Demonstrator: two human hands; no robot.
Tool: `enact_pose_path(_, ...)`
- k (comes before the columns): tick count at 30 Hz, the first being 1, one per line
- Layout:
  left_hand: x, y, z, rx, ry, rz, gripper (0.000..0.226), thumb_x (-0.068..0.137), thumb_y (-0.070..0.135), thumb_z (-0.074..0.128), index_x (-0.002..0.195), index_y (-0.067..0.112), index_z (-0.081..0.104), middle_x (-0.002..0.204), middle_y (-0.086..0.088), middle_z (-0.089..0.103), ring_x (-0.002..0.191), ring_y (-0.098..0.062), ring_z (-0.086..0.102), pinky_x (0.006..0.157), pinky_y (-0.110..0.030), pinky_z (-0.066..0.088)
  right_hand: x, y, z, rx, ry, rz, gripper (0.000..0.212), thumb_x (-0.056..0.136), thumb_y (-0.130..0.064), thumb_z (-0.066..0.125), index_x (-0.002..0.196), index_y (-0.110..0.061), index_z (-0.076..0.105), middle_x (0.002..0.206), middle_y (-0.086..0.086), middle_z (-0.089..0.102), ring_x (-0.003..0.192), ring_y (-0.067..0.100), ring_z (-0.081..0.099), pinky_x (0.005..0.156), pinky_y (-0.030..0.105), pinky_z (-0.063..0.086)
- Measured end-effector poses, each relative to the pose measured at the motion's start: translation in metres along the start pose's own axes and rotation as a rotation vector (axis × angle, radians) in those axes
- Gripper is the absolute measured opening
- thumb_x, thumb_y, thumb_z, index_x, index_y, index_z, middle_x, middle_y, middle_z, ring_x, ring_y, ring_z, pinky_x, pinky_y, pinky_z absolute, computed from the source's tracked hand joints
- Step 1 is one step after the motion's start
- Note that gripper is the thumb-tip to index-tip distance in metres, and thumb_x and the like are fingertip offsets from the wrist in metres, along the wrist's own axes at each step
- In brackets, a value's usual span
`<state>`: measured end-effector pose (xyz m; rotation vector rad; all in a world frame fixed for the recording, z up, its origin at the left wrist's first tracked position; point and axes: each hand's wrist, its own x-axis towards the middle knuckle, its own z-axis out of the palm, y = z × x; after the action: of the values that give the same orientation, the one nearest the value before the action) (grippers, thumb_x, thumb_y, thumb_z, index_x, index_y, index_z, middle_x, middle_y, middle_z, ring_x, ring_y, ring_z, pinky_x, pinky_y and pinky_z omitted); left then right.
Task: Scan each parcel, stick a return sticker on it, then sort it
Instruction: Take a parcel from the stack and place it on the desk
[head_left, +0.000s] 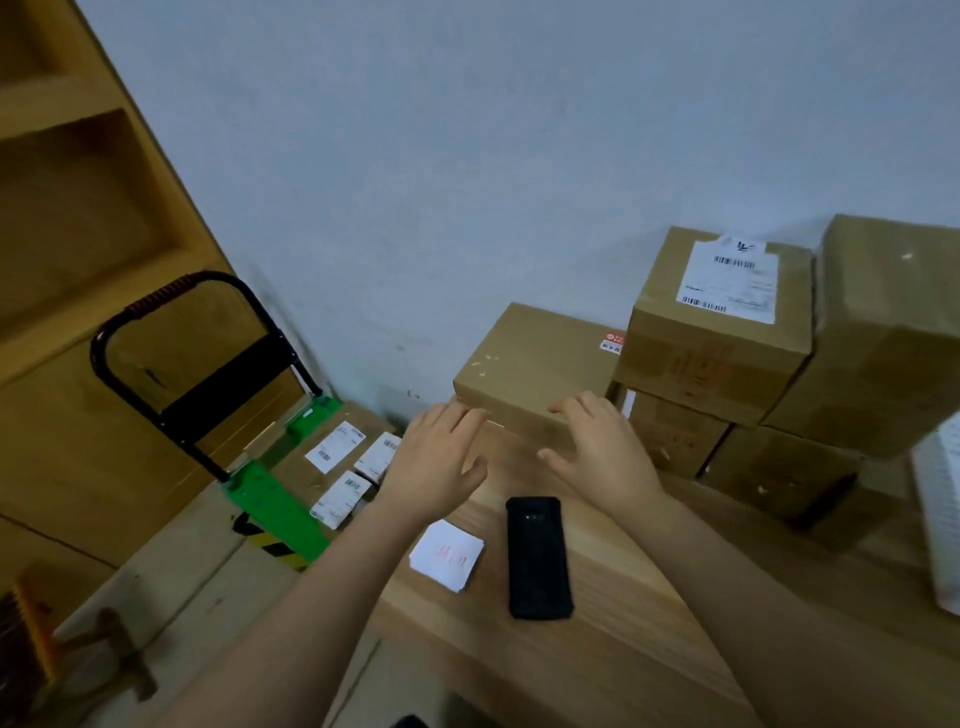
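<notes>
A flat brown cardboard parcel (535, 358) lies at the back of the wooden table (639, 639), next to the wall. My left hand (436, 457) reaches to its near left corner with fingers spread and straight. My right hand (602, 447) lies against its near edge, fingertips on the box top, fingers relaxed. Neither hand grips it. A black handheld scanner (537, 556) lies face down on the table below my hands. A small stack of white return stickers (447, 553) with red print sits left of the scanner.
More brown parcels (722, 322) are stacked at the right, one with a white shipping label. A green hand trolley (275, 499) on the floor at the left carries labelled parcels (337, 457). Wooden shelving (67, 208) stands far left. A white object (940, 519) is at the right edge.
</notes>
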<state>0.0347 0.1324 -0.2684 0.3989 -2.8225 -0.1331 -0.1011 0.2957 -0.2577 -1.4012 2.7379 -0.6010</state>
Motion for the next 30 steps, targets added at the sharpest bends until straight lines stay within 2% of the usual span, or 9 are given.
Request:
enact_pose_path(5,0.039,-0.036,0.040,-0.075,-0.069,0.054,0.043,0.080,0.040,0.052,0.114,0.016,0.060,0.101,0.000,0.060,0.093,-0.022,0.057,0.077,-0.034,0.046,0.032,0.012,0.039,0.023,-0.080,0.153,0.047,0.087,-0.036,0.066,0.128,-0.020,0.050,0.122,-0.001,0.053,0.117,0.018,0.048,0.097,0.029,0.038)
enact_pose_path(8,0.070,-0.064,0.064,-0.092,-0.110,0.105,0.044,0.078,0.034,0.070,0.116,0.015,0.060,0.101,-0.003,0.061,0.092,-0.026,0.058,0.077,-0.036,0.047,0.051,0.016,0.060,0.039,-0.094,0.275,0.046,0.088,-0.034,0.066,0.128,-0.019,0.049,0.123,0.002,0.051,0.114,0.021,0.048,0.091,0.032,0.039)
enact_pose_path(12,0.112,-0.101,0.092,-0.138,-0.201,0.145,0.052,0.086,0.038,0.066,0.130,0.015,0.052,0.124,-0.005,0.057,0.112,-0.025,0.054,0.096,-0.036,0.042,0.071,0.021,0.088,0.013,-0.119,0.557,0.049,0.087,-0.036,0.064,0.125,-0.010,0.047,0.128,0.012,0.046,0.112,0.028,0.046,0.090,0.037,0.042)
enact_pose_path(16,0.140,-0.135,0.119,-0.285,-0.212,0.140,0.076,0.083,0.042,0.070,0.147,0.019,0.035,0.148,-0.002,0.040,0.135,-0.020,0.037,0.111,-0.031,0.029,0.089,0.020,0.114,0.063,-0.106,0.794,0.084,0.083,-0.031,0.071,0.149,-0.014,0.021,0.152,0.017,0.024,0.132,0.034,0.033,0.105,0.042,0.036)
enact_pose_path(19,0.152,-0.154,0.139,-0.355,-0.324,0.049,0.104,0.074,0.050,0.076,0.153,0.021,0.015,0.159,0.000,0.018,0.144,-0.019,0.021,0.115,-0.035,0.022,0.103,0.023,0.125,0.102,-0.075,0.891,0.101,0.079,-0.029,0.074,0.153,-0.017,0.007,0.156,0.019,0.014,0.137,0.038,0.028,0.107,0.046,0.035)
enact_pose_path(23,0.166,-0.162,0.158,-0.525,-0.507,-0.028,0.128,0.066,0.049,0.083,0.154,0.019,-0.005,0.160,-0.005,0.016,0.142,-0.023,0.028,0.113,-0.038,0.029,0.121,0.031,0.122,0.293,-0.030,1.070,0.116,0.075,-0.028,0.078,0.153,-0.016,-0.007,0.156,0.019,0.015,0.134,0.037,0.034,0.105,0.048,0.037)
enact_pose_path(26,0.170,-0.158,0.164,-0.661,-0.529,-0.113,0.135,0.063,0.047,0.086,0.153,0.018,-0.010,0.158,-0.006,0.021,0.139,-0.023,0.031,0.113,-0.039,0.031,0.126,0.037,0.124,0.360,0.022,1.152,0.118,0.061,-0.034,0.079,0.152,-0.015,0.005,0.145,0.016,0.037,0.127,0.032,0.046,0.102,0.046,0.045)
enact_pose_path(28,0.168,-0.154,0.166,-0.728,-0.496,-0.173,0.135,0.058,0.046,0.089,0.154,0.018,-0.003,0.154,-0.006,0.028,0.137,-0.024,0.034,0.111,-0.044,0.035,0.123,0.039,0.132,0.386,0.022,1.191,0.108,0.053,-0.040,0.075,0.144,-0.014,0.023,0.134,0.013,0.048,0.116,0.029,0.054,0.094,0.042,0.050)
enact_pose_path(30,0.163,-0.152,0.162,-0.755,-0.447,-0.227,0.130,0.053,0.042,0.092,0.151,0.017,0.010,0.146,-0.007,0.036,0.131,-0.025,0.039,0.105,-0.048,0.042,0.122,0.021,0.131,0.430,0.050,1.213,0.103,0.051,-0.040,0.075,0.139,-0.013,0.029,0.129,0.012,0.051,0.112,0.027,0.055,0.092,0.042,0.051)
